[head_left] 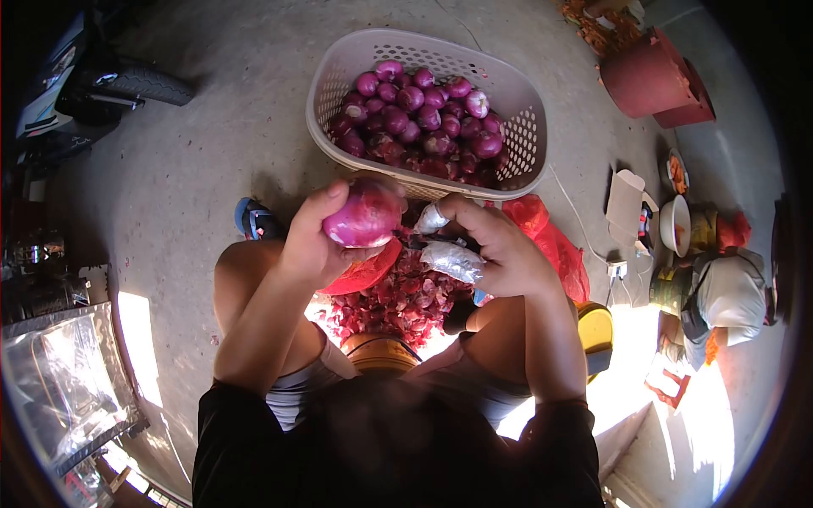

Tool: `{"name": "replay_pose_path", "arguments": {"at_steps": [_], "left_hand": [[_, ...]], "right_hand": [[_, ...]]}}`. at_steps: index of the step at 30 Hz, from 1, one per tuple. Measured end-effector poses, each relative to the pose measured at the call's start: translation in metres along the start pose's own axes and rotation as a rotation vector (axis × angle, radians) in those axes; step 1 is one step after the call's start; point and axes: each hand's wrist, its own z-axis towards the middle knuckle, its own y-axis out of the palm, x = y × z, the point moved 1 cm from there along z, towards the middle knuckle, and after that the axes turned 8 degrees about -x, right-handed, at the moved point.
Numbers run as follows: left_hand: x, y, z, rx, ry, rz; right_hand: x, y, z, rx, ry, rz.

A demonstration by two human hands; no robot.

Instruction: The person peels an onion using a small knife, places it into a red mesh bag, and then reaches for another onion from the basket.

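Note:
My left hand (306, 245) is closed round a large red onion (364, 218), held up above my lap. To its right is my right hand (508, 252), fingers curled in, with silver tape (451, 261) wrapped round the thumb and a finger. A small dark shape shows by those fingertips; what they grip, if anything, I cannot make out. Just beyond both hands stands a grey plastic basket (318, 127) holding many peeled-looking purple onions (411, 99). Below the hands, loose red onion skins (398, 296) lie heaped between my legs.
Red mesh bags (555, 245) lie right of the basket. An orange-yellow bucket (373, 351) is between my thighs. At right are a white bowl (675, 226), an open cardboard box (625, 203), a power socket (616, 269) and a red tub (648, 80). A motorbike wheel (144, 83) stands upper left.

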Motion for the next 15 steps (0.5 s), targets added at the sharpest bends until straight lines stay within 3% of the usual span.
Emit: {"name": "replay_pose_path", "arguments": {"at_steps": [4,13,15], "left_hand": [[0.000,0.007,0.003,-0.065,-0.013,-0.148],[-0.013,0.002,0.001,-0.046,0.005,-0.270],[-0.011,0.003,0.000,-0.120,0.002,-0.341]], "right_hand": [[-0.009,-0.004,0.000,-0.068,0.084,0.105],[-0.010,-0.004,0.001,-0.123,0.018,0.231],[-0.008,-0.003,0.001,-0.106,0.028,0.198]]}}
